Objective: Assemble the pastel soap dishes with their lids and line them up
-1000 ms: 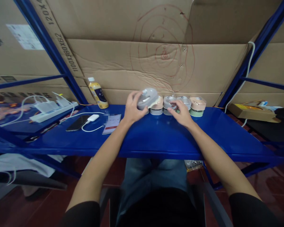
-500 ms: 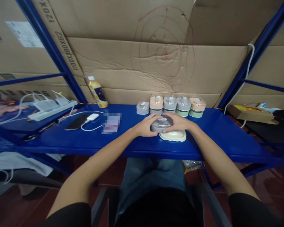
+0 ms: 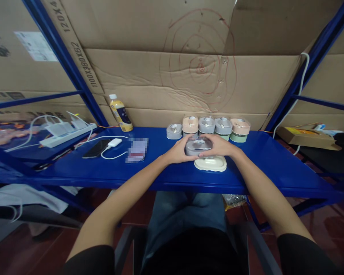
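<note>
Between my two hands is a grey lidded box (image 3: 198, 146) with a clear-looking domed top and a small label. My left hand (image 3: 181, 149) wraps its left side, and my right hand (image 3: 221, 146) grips the right side, thumbs along the front. Just below and in front of it lies a cream-coloured tray-like piece (image 3: 210, 163) with a wavy edge, flat on the blue table (image 3: 172, 173). Behind my hands stands a row of similar small boxes: a lone grey box (image 3: 174, 131) at the left, then stacked peach (image 3: 190, 124), grey (image 3: 206, 125) and green-based ones (image 3: 238, 136).
To the left lie a phone (image 3: 96, 148), a white charger (image 3: 114, 143) with its cable, and a blurred-out flat item (image 3: 137, 150). A yellow bottle (image 3: 121, 113) stands by the cardboard wall (image 3: 143, 88). Farther left is a power strip (image 3: 68, 135); an open carton (image 3: 306, 138) sits at the right.
Both hands have shifted the grey box slightly right and up, away from the cream piece, which shows more of its top now. The camera view has moved a little.
</note>
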